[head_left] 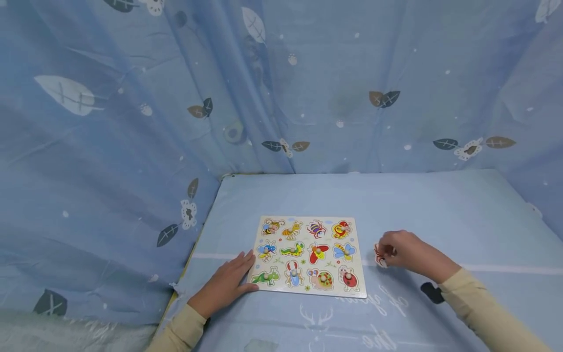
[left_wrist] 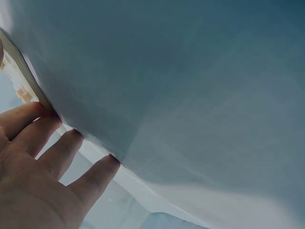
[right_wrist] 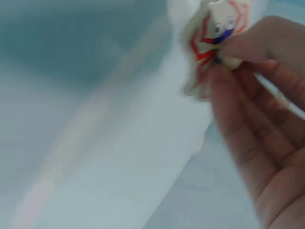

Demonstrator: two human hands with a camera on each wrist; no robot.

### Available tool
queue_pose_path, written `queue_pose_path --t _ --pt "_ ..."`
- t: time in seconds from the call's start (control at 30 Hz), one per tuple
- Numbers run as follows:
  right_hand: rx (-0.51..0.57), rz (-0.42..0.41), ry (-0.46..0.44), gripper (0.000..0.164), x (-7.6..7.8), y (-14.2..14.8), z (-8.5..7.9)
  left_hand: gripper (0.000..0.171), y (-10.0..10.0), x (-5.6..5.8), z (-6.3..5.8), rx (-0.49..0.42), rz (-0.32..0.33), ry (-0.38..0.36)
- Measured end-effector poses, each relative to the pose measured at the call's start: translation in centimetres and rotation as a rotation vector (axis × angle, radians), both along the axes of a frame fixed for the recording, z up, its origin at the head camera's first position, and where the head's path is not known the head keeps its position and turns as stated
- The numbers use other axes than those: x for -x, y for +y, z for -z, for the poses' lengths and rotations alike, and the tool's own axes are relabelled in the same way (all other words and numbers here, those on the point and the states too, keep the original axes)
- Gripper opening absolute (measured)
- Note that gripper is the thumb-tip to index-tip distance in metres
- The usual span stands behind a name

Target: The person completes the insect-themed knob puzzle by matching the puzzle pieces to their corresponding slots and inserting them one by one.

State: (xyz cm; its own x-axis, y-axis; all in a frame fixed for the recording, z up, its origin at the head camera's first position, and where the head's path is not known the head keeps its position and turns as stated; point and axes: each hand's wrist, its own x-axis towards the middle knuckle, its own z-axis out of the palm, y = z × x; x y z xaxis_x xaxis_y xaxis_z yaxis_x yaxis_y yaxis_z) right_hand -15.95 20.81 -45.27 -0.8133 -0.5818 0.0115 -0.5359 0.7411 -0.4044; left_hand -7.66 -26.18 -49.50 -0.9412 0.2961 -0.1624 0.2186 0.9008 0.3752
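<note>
A wooden peg puzzle board (head_left: 303, 288) with rows of cartoon insects lies flat on the cloth. Most of its pieces have round knobs; the spider spot (head_left: 316, 229) in the top row shows none. My left hand (head_left: 226, 283) rests at the board's left edge, its fingers extended and touching it. To the right of the board, my right hand (head_left: 402, 252) pinches a spider puzzle piece (head_left: 378, 256) between thumb and fingers. Red legs and a blue-purple body show on that spider piece (right_wrist: 207, 55) in the right wrist view, slightly blurred and partly covered by the fingers.
Light blue cloth (head_left: 440, 210) covers the table, with pale stripes and printed lettering. A patterned blue curtain (head_left: 330, 98) hangs behind and along the left side. The table's left edge (head_left: 193, 244) runs close to my left arm.
</note>
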Motion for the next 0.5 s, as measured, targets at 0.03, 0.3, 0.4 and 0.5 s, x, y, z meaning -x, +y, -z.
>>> queue_pose_path --t 0.03,0.3,0.4,0.5 --pt "0.004 -0.027 -0.003 0.029 1.0 -1.2 -0.1 0.083 -0.1 0.0 0.0 0.000 -0.001 -0.002" --pt "-0.064 -0.237 0.091 0.023 7.3 -9.9 0.5 0.084 0.0 -0.1 0.3 0.028 -0.010 -0.006" --pt "-0.094 -0.257 0.094 0.024 8.6 -11.8 1.1 0.084 0.0 -0.1 0.2 0.024 -0.006 -0.006" --pt "-0.095 -0.263 0.103 0.027 9.4 -12.9 1.6 0.083 0.0 0.0 0.0 0.019 0.001 -0.006"
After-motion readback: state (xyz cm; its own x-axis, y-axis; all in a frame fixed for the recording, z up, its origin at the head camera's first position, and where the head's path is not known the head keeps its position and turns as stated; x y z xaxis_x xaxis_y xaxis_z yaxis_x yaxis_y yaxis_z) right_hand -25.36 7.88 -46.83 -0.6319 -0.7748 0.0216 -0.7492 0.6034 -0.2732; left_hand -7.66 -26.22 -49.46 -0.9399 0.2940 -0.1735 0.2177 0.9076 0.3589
